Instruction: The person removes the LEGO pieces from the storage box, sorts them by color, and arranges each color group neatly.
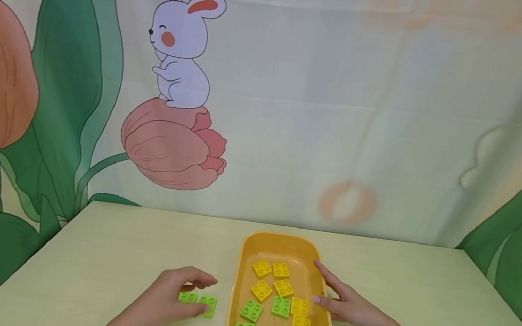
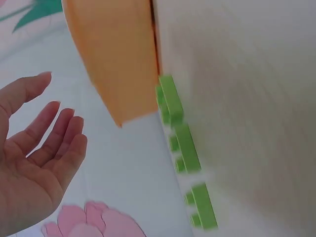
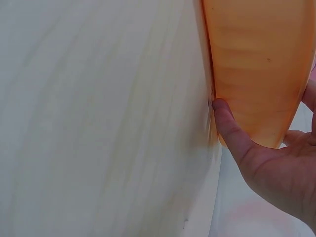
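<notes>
My left hand [image 1: 173, 300] hovers over green toy bricks [image 1: 208, 305] on the table, left of the tray. Its fingers are loosely bent, with nothing between them in the left wrist view. That view shows three green bricks [image 2: 187, 148] in a row by the tray's end; in the head view the hand partly covers them. My right hand [image 1: 354, 310] holds the right side of the orange plastic tray [image 1: 282, 240], fingers over the rim and thumb [image 3: 228, 121] against the outer wall. Inside lie several yellow bricks [image 1: 261, 290] and three green bricks [image 1: 281, 307].
The pale table [image 1: 156, 242] reaches back to a hanging cloth [image 1: 284, 108] printed with a rabbit and tulips. The tray's near end runs out of the bottom of the head view.
</notes>
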A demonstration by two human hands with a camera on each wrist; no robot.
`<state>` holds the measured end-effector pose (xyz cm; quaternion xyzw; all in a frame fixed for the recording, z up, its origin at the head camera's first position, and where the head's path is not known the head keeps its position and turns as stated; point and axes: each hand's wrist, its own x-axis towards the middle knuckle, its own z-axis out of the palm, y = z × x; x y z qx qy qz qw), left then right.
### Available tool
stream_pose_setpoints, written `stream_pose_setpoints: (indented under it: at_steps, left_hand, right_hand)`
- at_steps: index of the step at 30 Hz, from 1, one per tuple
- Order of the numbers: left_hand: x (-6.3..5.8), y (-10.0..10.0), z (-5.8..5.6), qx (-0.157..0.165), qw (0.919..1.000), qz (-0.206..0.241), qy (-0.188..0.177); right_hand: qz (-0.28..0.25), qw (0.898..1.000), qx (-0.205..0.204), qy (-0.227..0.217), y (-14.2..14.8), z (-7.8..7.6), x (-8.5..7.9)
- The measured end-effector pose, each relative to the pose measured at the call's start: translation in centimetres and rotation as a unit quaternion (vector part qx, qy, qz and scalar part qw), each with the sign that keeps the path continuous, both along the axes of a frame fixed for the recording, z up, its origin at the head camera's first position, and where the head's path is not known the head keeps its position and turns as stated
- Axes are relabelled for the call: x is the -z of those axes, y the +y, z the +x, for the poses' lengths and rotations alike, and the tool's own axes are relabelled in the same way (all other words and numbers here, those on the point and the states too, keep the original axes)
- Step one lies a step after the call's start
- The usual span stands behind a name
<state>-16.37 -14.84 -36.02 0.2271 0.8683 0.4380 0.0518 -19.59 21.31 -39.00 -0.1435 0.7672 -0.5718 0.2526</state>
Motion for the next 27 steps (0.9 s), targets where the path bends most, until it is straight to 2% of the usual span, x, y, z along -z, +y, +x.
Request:
stream_pose_setpoints:
  at_steps: [6, 11, 15, 20, 23, 25, 27]
  left_hand:
    - [0.0, 3.1, 0.9, 0.014, 0.9995, -0.002, -0.027]
    - [-0.1, 5.0, 1.2, 0.036, 0.9954, -0.089, 0.001]
    - [-0.2, 6.3, 1.1, 0.057, 0.9823, -0.173, 0.046]
    - [-0.3, 7.9, 0.8, 0.097, 0.9547, -0.259, 0.111]
    - [-0.4, 8.7, 0.5, 0.112, 0.9464, -0.287, 0.099]
    - [-0.4, 9.2, 0.4, 0.109, 0.9430, -0.305, 0.076]
    - [-0.4, 9.7, 0.3, 0.103, 0.9343, -0.336, 0.058]
  right_hand:
    - [0.000, 1.000, -0.004, 0.001, 0.0, -0.1, 0.0]
    - [-0.002, 1.000, -0.006, -0.003, -0.1, -0.1, -0.1]
    - [-0.006, 1.000, -0.009, -0.004, 0.0, -0.1, -0.1]
    - [-0.016, 1.000, -0.012, -0.008, 0.1, -0.2, 0.1]
    - [-0.016, 1.000, -0.012, -0.012, 0.1, -0.2, 0.2]
    - [-0.008, 1.000, -0.007, -0.012, 0.1, -0.2, 0.1]
    - [-0.003, 1.000, -0.006, -0.009, 0.0, -0.2, 0.1]
